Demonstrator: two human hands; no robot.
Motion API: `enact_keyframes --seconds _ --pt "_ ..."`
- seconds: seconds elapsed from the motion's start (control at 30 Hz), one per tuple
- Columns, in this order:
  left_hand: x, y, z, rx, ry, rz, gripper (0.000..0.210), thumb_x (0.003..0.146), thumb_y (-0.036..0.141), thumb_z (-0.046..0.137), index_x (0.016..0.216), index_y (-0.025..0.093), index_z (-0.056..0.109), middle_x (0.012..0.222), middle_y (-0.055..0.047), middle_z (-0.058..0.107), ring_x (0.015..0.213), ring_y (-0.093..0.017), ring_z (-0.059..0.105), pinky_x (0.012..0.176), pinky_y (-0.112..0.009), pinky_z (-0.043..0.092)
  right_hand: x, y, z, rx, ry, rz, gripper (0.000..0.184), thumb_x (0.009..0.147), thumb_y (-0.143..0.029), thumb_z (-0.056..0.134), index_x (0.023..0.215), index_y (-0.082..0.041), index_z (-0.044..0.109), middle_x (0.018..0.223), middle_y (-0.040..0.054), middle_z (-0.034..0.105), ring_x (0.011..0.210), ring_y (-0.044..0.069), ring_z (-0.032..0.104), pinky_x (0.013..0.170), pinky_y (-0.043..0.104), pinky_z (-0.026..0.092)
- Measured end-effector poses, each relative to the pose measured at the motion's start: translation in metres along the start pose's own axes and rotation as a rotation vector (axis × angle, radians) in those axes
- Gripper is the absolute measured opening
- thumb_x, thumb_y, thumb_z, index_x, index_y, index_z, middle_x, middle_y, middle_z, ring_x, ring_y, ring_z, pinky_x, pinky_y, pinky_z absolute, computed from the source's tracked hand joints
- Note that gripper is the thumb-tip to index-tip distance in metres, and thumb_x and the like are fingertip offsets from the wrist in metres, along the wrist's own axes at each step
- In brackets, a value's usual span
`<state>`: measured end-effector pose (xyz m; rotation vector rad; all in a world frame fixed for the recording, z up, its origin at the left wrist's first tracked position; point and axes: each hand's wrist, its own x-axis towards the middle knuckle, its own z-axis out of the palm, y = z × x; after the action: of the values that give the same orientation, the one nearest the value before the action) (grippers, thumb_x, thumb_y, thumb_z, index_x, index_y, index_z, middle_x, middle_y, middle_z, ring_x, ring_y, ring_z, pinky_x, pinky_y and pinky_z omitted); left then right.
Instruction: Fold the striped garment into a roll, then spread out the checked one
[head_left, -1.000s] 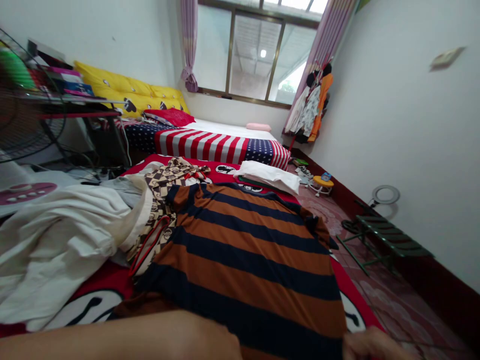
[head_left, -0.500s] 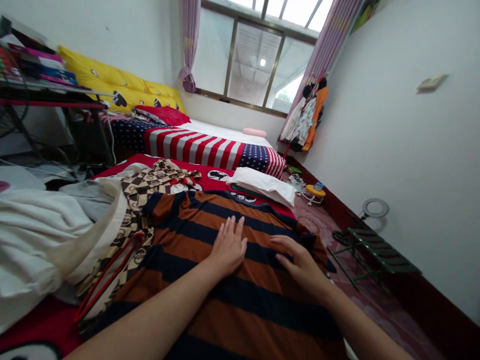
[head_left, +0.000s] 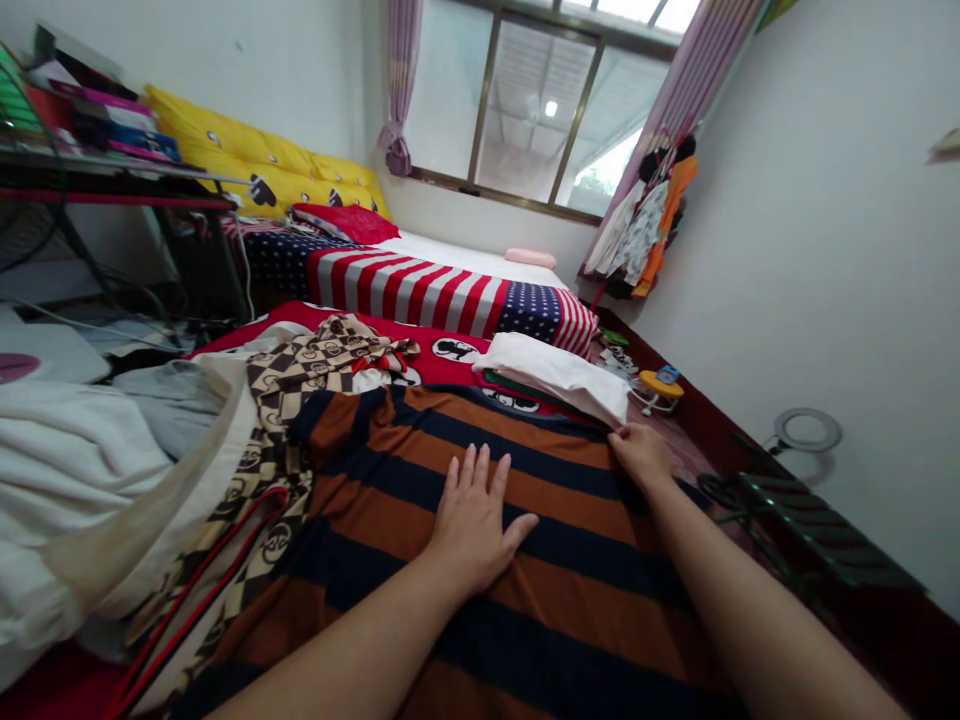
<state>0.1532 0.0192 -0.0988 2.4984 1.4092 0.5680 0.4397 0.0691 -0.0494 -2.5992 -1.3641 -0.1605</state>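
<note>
A brown and navy striped shirt (head_left: 420, 510) lies spread out in front of me on a red patterned cover (head_left: 412, 352). Flat on the middle of the shirt rests my left hand (head_left: 476, 520), its fingers spread. My right hand (head_left: 643, 455) pinches the shirt's far right edge near the shoulder, thumb and fingers closed on the fabric. Just beyond that hand is a folded white cloth (head_left: 559, 370) with something dark green under it. A brown and cream checked garment (head_left: 304, 365) touches the shirt's left side.
White and grey clothes (head_left: 82, 470) are heaped at the left, below a cluttered desk (head_left: 112, 180). A bed with a flag-patterned cover (head_left: 412, 290) stands beneath the window. On the right are a dark green folding stool (head_left: 825, 525), a ring light (head_left: 808, 430) and a small yellow stool (head_left: 660, 387).
My right hand has gone from hovering over the shirt to gripping its far right edge, which now lies straighter. My left hand stays on the shirt, fingers spread wider. The view has turned slightly left.
</note>
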Motion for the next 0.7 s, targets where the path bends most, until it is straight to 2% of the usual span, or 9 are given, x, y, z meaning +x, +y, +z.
enact_keyframes --seconds 0.1,0.2,0.33,0.4,0.47,0.53,0.57,0.63,0.7 --pt "0.0 0.0 -0.004 -0.03 -0.046 0.009 0.105 0.069 0.086 0.033 0.15 0.02 0.021 0.157 -0.015 0.013 0.144 -0.035 0.004 0.115 -0.056 0.008 -0.001 0.0 0.009 -0.028 0.03 0.053 0.031 0.085 -0.031 0.046 0.094 -0.018 0.073 0.097 0.0158 0.071 0.097 0.03 0.066 0.077 0.034 0.048" --pt "-0.001 0.0 -0.006 -0.039 -0.085 0.024 0.119 0.056 0.093 0.038 0.15 0.022 0.021 0.157 -0.015 0.009 0.143 -0.038 -0.001 0.114 -0.059 0.006 -0.003 -0.006 0.008 -0.057 0.025 0.084 0.034 0.087 -0.028 0.043 0.103 -0.012 0.07 0.1 0.0218 0.069 0.096 0.033 0.066 0.075 0.039 0.05" --pt "-0.002 0.001 -0.009 -0.026 -0.096 0.022 0.119 0.056 0.093 0.036 0.149 0.02 0.024 0.157 -0.015 0.009 0.143 -0.038 -0.004 0.114 -0.059 0.004 -0.018 -0.031 -0.009 -0.077 -0.018 0.025 0.038 0.083 -0.023 0.054 0.114 -0.004 0.062 0.106 0.0277 0.065 0.099 0.037 0.064 0.078 0.045 0.05" --pt "-0.002 0.003 -0.01 -0.026 -0.088 0.017 0.119 0.057 0.093 0.034 0.149 0.018 0.025 0.157 -0.016 0.009 0.143 -0.038 -0.004 0.114 -0.058 0.003 -0.037 -0.047 -0.011 -0.05 0.023 -0.127 0.046 0.085 -0.027 0.055 0.126 -0.007 0.054 0.12 0.024 0.06 0.112 0.034 0.058 0.089 0.045 0.047" --pt "-0.003 0.004 -0.01 -0.029 -0.086 0.017 0.119 0.058 0.093 0.032 0.149 0.016 0.026 0.157 -0.017 0.008 0.143 -0.037 -0.004 0.115 -0.057 0.002 -0.059 -0.059 -0.004 0.047 0.037 -0.426 0.048 0.092 -0.034 0.046 0.136 -0.015 0.046 0.134 0.0158 0.053 0.125 0.027 0.049 0.101 0.042 0.04" --pt "-0.003 0.004 -0.01 -0.025 -0.088 0.022 0.117 0.062 0.091 0.032 0.148 0.013 0.027 0.156 -0.019 0.008 0.144 -0.037 -0.003 0.115 -0.055 0.001 -0.076 -0.065 0.007 0.138 -0.043 -0.686 0.046 0.097 -0.036 0.036 0.14 -0.021 0.041 0.145 0.0093 0.044 0.135 0.022 0.038 0.108 0.043 0.033" --pt "-0.003 0.003 -0.01 -0.017 -0.088 0.025 0.115 0.064 0.089 0.032 0.148 0.012 0.026 0.156 -0.019 0.009 0.144 -0.036 -0.002 0.115 -0.054 0.001 -0.081 -0.068 0.013 0.161 -0.103 -0.725 0.046 0.097 -0.037 0.034 0.141 -0.023 0.04 0.148 0.0074 0.04 0.138 0.022 0.032 0.11 0.045 0.029" --pt "-0.002 0.003 -0.01 0.005 -0.087 0.023 0.108 0.07 0.084 0.035 0.148 0.01 0.026 0.156 -0.02 0.009 0.144 -0.035 0.0 0.116 -0.053 0.001 -0.086 -0.073 0.019 0.159 -0.182 -0.616 0.048 0.096 -0.037 0.038 0.141 -0.022 0.04 0.151 0.0077 0.034 0.142 0.025 0.024 0.112 0.054 0.022" --pt "-0.001 0.002 -0.011 0.023 -0.09 0.014 0.101 0.074 0.078 0.037 0.148 0.009 0.027 0.156 -0.019 0.01 0.145 -0.034 0.001 0.116 -0.052 0.002 -0.09 -0.084 0.019 0.172 -0.177 -0.464 0.049 0.093 -0.032 0.044 0.139 -0.017 0.043 0.15 0.0131 0.034 0.141 0.031 0.024 0.109 0.061 0.018"
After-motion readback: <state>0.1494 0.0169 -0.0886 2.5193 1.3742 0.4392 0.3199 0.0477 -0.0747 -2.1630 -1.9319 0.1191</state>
